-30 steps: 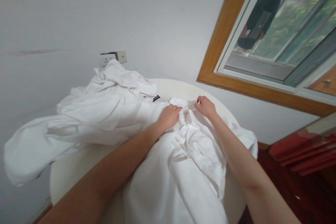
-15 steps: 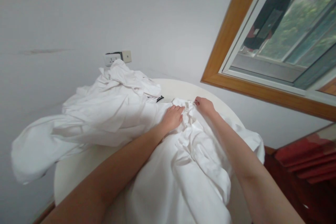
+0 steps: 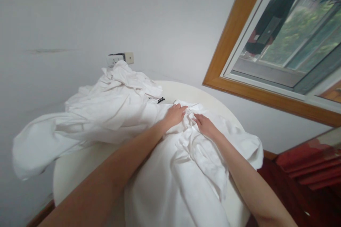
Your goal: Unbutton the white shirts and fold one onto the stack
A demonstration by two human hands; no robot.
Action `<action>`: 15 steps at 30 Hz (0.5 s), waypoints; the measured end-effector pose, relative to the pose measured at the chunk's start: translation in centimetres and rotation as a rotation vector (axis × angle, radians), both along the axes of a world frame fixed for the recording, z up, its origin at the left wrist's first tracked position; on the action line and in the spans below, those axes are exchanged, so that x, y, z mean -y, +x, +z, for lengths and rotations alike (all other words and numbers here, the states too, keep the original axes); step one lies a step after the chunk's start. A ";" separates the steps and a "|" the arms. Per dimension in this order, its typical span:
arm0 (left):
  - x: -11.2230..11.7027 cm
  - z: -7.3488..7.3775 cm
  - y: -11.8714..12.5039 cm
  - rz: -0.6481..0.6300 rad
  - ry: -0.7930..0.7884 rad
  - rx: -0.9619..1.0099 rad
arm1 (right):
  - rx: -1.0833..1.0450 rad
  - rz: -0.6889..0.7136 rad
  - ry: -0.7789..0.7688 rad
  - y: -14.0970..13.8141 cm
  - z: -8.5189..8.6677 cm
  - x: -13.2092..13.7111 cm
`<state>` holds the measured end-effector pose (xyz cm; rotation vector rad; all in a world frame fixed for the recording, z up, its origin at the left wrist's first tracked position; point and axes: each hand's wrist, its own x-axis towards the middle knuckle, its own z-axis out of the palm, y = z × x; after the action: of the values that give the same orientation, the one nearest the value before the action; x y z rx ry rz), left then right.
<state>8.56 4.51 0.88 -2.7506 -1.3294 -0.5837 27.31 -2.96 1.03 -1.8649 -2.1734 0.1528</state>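
A white garment (image 3: 186, 170) is spread over a round white table (image 3: 77, 170) and hangs toward me. My left hand (image 3: 174, 115) rests on its bunched far end, fingers lying on the cloth. My right hand (image 3: 204, 125) lies just right of it, fingers stretched flat on the crumpled fabric and pointing toward the left hand. Neither hand has cloth gathered in it. Both forearms reach across the garment.
A heap of white clothes (image 3: 106, 113) with a small black tag (image 3: 160, 99) covers the table's left side and trails off its edge. A wall socket (image 3: 119, 58) sits behind it. A wood-framed window (image 3: 239, 35) is at right, with red slats (image 3: 306, 163) below.
My right hand has let go of the garment's far edge and come back toward me, settling flat on the cloth beside the left hand. The left hand has hardly moved.
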 end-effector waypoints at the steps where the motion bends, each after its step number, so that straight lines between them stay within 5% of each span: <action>1: -0.3 0.2 0.2 -0.010 -0.014 -0.038 | 0.003 -0.025 -0.006 0.0 -0.4 0.1; 5: -2.2 1.8 0.7 -0.037 -0.062 -0.129 | -0.033 -0.068 -0.075 0.5 -1.0 0.4; 10: -4.9 3.8 1.2 0.072 -0.093 -0.043 | -0.102 -0.041 -0.070 1.0 -1.1 0.5; 15: -4.1 3.1 2.4 0.133 0.005 0.068 | -0.165 -0.039 -0.039 1.3 -1.1 0.4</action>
<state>10.94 8.60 3.95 -2.6346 -1.5078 -0.6755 28.56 -3.36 -0.10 -1.8438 -2.0364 0.3306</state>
